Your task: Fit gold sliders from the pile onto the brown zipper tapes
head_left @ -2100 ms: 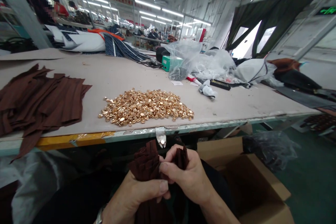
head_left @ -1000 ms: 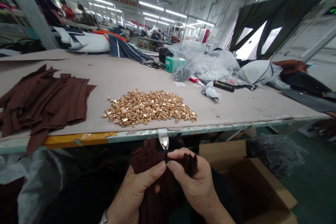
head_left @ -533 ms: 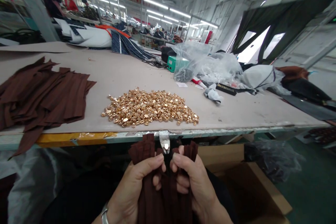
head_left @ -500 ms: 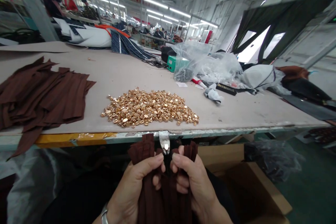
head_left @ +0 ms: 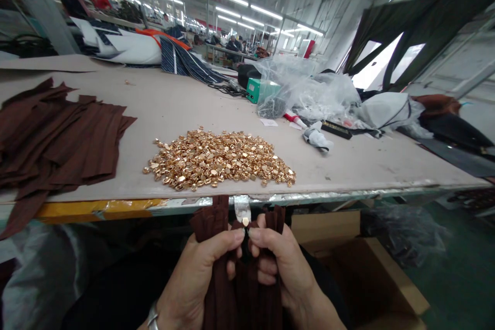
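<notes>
Just below the table edge, my left hand [head_left: 204, 263] is closed on brown zipper tape [head_left: 220, 289], its thumb and finger pinching an end. My right hand [head_left: 286, 263] pinches brown tape from the other side, with more tape bunched behind its fingers. Between and just above the two thumbs, a small gold slider [head_left: 245, 221] sits at the tip of a metal holder [head_left: 242, 207] fixed to the table edge. Tape ends touch or lie right below the slider; the exact contact is hidden by my fingertips. The strips hang down between my wrists.
A heap of gold sliders [head_left: 220, 160] lies on the table [head_left: 371, 165] beyond my hands. Brown strips [head_left: 58, 139] are piled at the left. Plastic bags [head_left: 309, 90] and a green box [head_left: 258, 91] stand farther back. A cardboard box [head_left: 371, 273] is below at the right.
Both thumbs have come closer together, bringing the tape ends up to the slider on the holder. The camera view has shifted slightly.
</notes>
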`<state>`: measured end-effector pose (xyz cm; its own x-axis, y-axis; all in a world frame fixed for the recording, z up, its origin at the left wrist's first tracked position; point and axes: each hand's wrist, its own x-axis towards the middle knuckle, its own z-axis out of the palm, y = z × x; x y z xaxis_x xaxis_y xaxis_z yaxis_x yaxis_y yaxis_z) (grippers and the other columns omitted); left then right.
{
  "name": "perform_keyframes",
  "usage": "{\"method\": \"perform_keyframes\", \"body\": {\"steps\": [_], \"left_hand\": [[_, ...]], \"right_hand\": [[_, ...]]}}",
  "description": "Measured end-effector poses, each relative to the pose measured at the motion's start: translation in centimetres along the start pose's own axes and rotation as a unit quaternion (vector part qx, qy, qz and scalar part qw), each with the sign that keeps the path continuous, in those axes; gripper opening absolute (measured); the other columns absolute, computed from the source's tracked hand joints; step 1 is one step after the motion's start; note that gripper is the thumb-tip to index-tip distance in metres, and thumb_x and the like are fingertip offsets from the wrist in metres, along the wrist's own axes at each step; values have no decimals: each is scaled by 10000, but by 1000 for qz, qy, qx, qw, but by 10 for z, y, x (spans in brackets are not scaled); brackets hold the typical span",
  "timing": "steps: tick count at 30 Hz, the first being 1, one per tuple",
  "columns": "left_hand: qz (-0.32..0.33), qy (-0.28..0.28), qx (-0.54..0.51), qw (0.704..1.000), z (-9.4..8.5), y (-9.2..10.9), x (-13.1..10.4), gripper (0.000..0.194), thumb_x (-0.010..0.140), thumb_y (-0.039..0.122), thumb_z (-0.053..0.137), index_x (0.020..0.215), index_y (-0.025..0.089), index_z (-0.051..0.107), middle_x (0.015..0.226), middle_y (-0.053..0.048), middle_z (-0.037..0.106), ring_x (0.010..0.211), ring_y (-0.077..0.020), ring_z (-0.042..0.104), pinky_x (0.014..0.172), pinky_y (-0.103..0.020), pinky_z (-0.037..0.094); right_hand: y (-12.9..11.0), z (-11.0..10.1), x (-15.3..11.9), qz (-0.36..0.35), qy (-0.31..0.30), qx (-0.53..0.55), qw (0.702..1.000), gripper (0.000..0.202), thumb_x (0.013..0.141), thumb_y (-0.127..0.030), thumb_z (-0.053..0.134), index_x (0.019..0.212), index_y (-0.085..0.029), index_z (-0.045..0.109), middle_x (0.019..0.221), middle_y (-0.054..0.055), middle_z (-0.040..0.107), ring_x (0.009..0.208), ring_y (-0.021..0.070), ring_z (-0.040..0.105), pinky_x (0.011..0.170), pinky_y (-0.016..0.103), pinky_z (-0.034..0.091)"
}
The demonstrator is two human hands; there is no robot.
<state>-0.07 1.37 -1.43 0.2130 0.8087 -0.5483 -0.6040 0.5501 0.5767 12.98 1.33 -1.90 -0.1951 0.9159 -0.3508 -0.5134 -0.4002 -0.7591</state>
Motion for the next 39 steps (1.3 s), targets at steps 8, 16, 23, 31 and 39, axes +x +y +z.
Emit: {"method": "perform_keyframes", "body": {"steps": [8,16,23,31,39], "left_hand": [[26,-1,35,999,-1,-2,1,101,652,193,734,638,125,661,577,5,613,481,-60,490,456,-155,385],[93,1,81,992,3,-3,1,120,665,231,746,657,135,674,606,8,629,512,-82,510,466,-177,406],[141,46,77,986,5,-8,1,161,633,269,789,642,148,684,613,3,664,545,-107,555,501,-197,450],[183,58,105,976,6,-11,-2,208,628,303,797,593,156,654,531,36,587,512,-97,496,495,-204,423],[159,40,80,983,3,-8,-2,203,646,271,771,582,162,612,536,25,594,527,-129,545,529,-242,444]], "right_hand": [[0,-1,4,7,-6,4,1000,249,703,-243,696,632,-168,470,540,-21,593,309,-12,244,277,101,174],[-2,2,6,12,-9,4,1000,270,674,-268,718,611,-159,479,531,-25,583,307,-18,229,269,101,167],[-4,5,7,3,12,11,1000,281,652,-256,743,606,-164,482,492,-61,548,302,-14,235,272,102,175],[-6,0,7,-3,18,-17,1000,288,660,-286,766,667,-164,505,541,-50,588,292,-15,273,270,102,193],[0,-3,4,-16,20,2,1000,285,618,-266,784,639,-152,523,531,-40,594,299,-14,281,272,104,210]]}}
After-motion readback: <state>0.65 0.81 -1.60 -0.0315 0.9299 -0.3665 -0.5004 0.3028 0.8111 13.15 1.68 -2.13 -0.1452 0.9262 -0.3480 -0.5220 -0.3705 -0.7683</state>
